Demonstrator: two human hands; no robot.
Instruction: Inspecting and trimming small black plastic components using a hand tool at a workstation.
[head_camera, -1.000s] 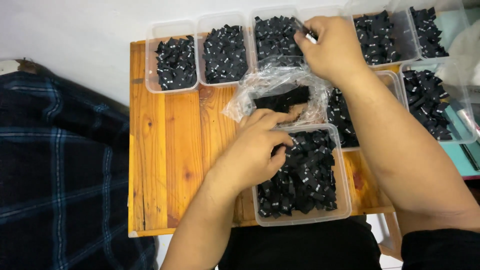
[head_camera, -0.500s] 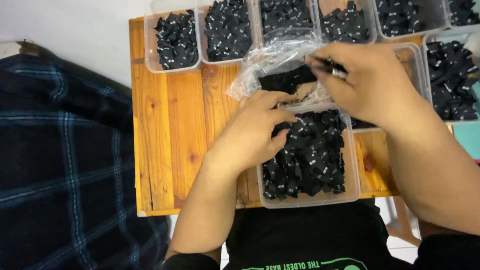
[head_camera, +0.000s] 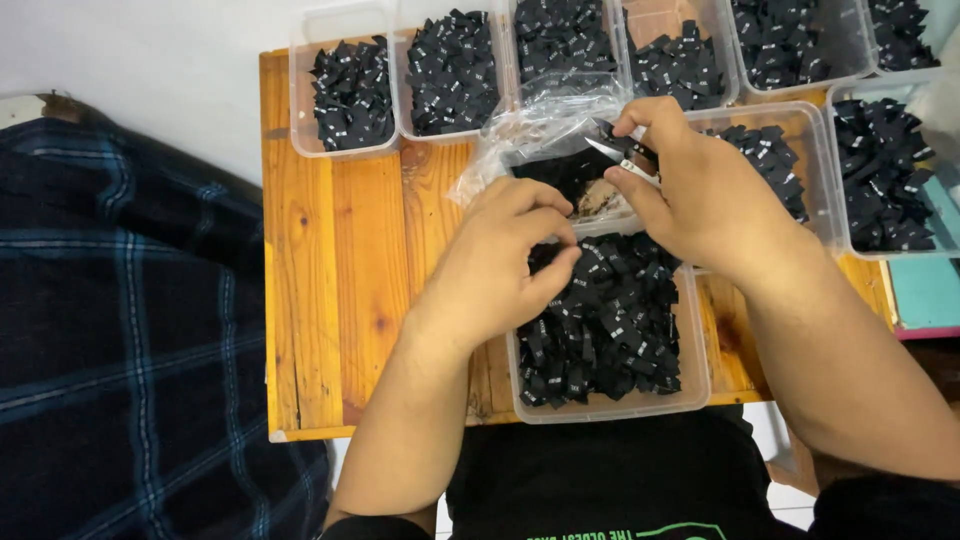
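1. Our left hand (head_camera: 500, 265) sits at the 12 o'clock rim of the near clear tub (head_camera: 700, 395), fingers curled narrow, thumb & index pinched on one small black fabric label (head_camera: 590, 272) off the heap.
2. Our right hand (head_camera: 700, 195) is at 1 o'clock from the left one, closed round a small pair of metal thread snips (head_camera: 622, 160); the tips point toward 10 o'clock. Whether the blades are apart or shut we can't tell.
3. What changed: 1 s ago the right hand was up at the far row of tubs, approx. 12 o'clock. It has since come down & in, and now hovers just over the crumpled clear plastic bag (head_camera: 530, 130), near the left hand. The left hand has barely shifted.
4. What that means: both hands now meet over the same spot, w/ snips close to the pinched label, so we judge the work is at the trimming of a label, not at sorting.
5. Around: far row of clear tubs (head_camera: 345, 140) at 11–1 o'clock, all w/ black labels; wooden table (head_camera: 330, 300) beneath; dark plaid cloth (head_camera: 130, 330) at 9 o'clock.
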